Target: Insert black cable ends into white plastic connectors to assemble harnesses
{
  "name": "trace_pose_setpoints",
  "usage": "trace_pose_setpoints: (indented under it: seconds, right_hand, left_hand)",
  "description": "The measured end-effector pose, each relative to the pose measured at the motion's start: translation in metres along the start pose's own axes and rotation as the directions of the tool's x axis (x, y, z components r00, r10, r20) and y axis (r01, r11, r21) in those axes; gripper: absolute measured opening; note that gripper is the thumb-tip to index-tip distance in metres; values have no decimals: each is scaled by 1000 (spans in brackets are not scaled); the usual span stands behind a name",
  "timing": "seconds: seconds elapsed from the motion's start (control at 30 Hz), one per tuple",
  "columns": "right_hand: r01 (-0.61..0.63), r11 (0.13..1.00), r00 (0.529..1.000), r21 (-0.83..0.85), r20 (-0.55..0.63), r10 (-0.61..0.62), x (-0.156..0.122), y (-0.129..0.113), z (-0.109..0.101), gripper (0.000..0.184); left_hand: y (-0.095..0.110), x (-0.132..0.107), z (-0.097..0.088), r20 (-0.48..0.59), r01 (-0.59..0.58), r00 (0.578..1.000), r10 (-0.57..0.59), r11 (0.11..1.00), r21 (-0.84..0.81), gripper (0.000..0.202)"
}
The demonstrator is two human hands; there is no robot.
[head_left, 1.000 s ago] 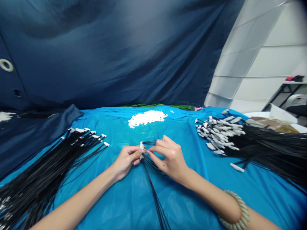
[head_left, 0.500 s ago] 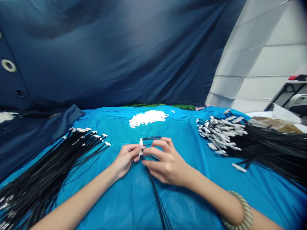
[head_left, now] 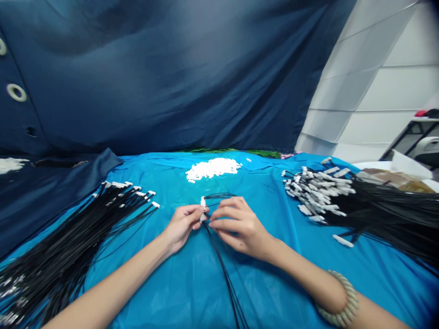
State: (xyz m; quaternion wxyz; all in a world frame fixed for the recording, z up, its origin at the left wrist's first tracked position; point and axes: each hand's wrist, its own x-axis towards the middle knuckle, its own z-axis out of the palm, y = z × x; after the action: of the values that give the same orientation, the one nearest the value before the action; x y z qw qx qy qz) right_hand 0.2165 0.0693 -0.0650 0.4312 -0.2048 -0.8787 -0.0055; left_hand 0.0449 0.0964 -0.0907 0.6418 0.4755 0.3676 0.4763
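Observation:
Thumb and fingers of my left hand (head_left: 185,226) pinch a slim white connector (head_left: 203,202), held upright over the middle of the cloth. Several thin black wires (head_left: 221,260) leave the connector, some curving right behind my right hand, others trailing down toward the front edge. My right hand (head_left: 238,225) is just right of the connector, its fingers curled and closed round a black wire close to the connector. The fingers partly cover that wire's end. Beyond both hands lies a pile of small white connectors (head_left: 214,169).
On the left lies a bundle of black wires (head_left: 82,233) with white connectors at the far ends. To the right, another wire bundle (head_left: 384,205) has many white connectors piled at its near end. Blue cloth (head_left: 164,288) covers the table; a dark curtain (head_left: 171,82) hangs behind.
My right hand has drawn slightly right, away from the connector, and its fingers have closed more. My left hand keeps its pinch on the connector. The trailing wires have shifted a little.

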Motion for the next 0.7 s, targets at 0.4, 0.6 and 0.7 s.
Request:
trace_pose_setpoints:
  seconds: [0.4, 0.6, 0.7]
  right_hand:
    - [-393, 766, 577, 509, -512, 636, 13, 11, -41, 18]
    - [-370, 928, 910, 36, -187, 371, 8, -6, -17, 11]
    - [-395, 918, 914, -18, -103, 392, 4, -8, -3, 13]
  left_hand:
    - [-7, 3, -5, -40, 27, 999, -23, 996, 87, 23]
    - [-6, 1, -2, -21, -1, 1000, 3, 997, 79, 21]
    - [-4, 1, 0, 1, -25, 1000, 25, 997, 67, 20]
